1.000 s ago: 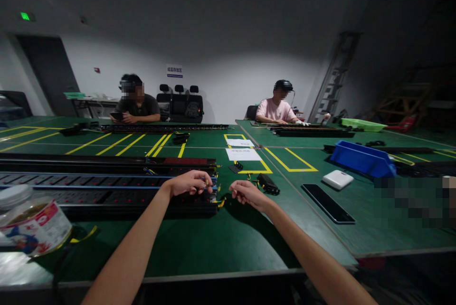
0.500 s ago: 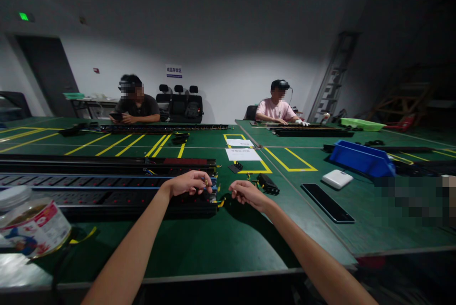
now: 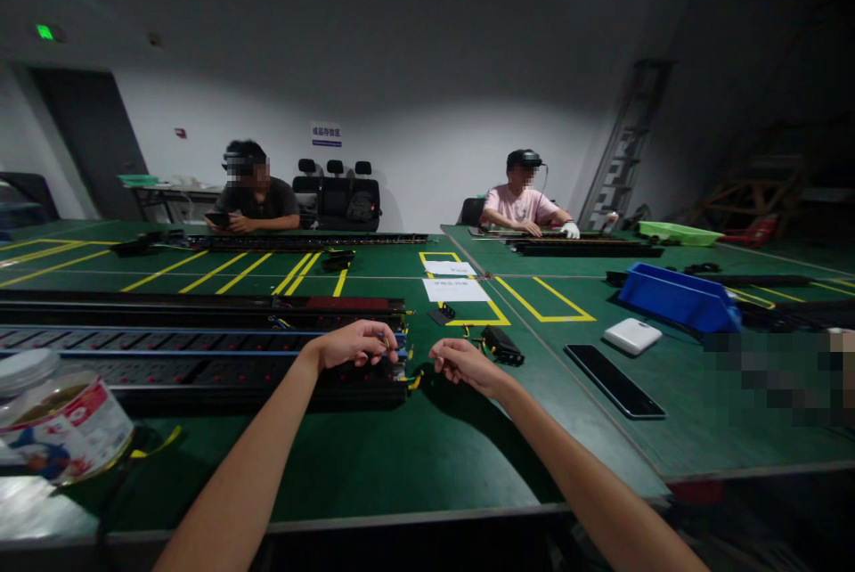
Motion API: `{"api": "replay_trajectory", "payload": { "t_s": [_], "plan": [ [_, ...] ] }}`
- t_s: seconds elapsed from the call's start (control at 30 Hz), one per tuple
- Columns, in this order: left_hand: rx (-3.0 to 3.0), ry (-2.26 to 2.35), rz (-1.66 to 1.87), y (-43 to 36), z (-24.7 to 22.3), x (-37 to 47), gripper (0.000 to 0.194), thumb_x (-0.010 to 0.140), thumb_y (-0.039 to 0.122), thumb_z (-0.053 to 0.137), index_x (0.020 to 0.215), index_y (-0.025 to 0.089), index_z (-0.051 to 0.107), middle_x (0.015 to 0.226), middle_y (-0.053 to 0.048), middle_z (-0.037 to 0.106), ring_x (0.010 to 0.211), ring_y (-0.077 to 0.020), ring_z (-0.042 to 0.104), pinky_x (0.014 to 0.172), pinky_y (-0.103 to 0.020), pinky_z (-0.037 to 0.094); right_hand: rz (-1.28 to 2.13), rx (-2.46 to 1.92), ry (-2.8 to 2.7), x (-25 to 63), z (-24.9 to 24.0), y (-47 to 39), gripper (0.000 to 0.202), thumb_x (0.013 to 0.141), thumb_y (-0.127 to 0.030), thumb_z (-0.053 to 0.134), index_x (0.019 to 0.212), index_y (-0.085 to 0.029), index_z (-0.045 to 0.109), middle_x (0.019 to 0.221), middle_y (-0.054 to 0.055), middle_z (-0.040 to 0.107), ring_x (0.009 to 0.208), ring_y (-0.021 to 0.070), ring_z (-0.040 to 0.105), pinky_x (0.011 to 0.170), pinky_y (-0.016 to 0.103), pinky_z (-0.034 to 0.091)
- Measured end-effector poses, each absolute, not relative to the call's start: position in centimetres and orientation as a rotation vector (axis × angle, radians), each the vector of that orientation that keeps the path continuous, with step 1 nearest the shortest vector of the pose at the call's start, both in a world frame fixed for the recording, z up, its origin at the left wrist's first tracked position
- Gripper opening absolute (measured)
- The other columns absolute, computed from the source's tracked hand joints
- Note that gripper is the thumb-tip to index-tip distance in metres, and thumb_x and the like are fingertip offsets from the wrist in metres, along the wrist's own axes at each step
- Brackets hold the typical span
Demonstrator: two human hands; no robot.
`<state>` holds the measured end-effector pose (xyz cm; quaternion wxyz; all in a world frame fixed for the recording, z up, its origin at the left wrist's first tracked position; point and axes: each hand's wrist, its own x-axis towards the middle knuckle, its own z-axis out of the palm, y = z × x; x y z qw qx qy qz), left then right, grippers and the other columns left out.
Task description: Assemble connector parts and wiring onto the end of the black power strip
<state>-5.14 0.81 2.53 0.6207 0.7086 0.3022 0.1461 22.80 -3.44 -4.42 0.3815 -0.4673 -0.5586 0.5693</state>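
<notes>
My left hand (image 3: 357, 344) is over the right end of long black rails (image 3: 200, 389) with blue edges and red dots. Its thumb and fingers are closed in a pinch; something tiny and yellowish shows at the fingertips, too small to name. A short gap to the right is my right hand (image 3: 464, 364), its fingertips pinched together; whatever they hold, if anything, is hidden. Between and just below the hands, a yellow wire end (image 3: 415, 380) sticks out from the rail ends. Behind my right hand lies a black block-shaped part (image 3: 502, 346) with short wires.
A clear jar (image 3: 67, 420) stands at the left. On the right lie a phone (image 3: 614, 380), a white case (image 3: 632, 336) and a blue bin (image 3: 678, 298). Paper sheets (image 3: 456, 290) lie farther back. Two co-workers sit across the green table (image 3: 374, 465).
My two hands stay in nearly the same place and pose. Across the table, the co-worker in pink has drawn the white-gloved hand slightly up and back.
</notes>
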Motion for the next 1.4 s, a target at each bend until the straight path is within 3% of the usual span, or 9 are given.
{"api": "replay_trajectory", "payload": {
  "t_s": [1.4],
  "plan": [
    [1.606,0.685,0.343,0.74,2.57,-5.05,0.026,0.074,0.026,0.069,0.096,0.016,0.061,0.096,-0.005,0.071,0.064,-0.0074,0.054,0.045,-0.015,0.029,1.463,-1.185,-1.413,22.80,-4.28,-3.45,0.029,0.079,-0.044,0.067,0.087,-0.017,0.064,0.069,-0.002,0.063,0.048,0.0056,0.049,0.042,0.018,0.030]
  ]
}}
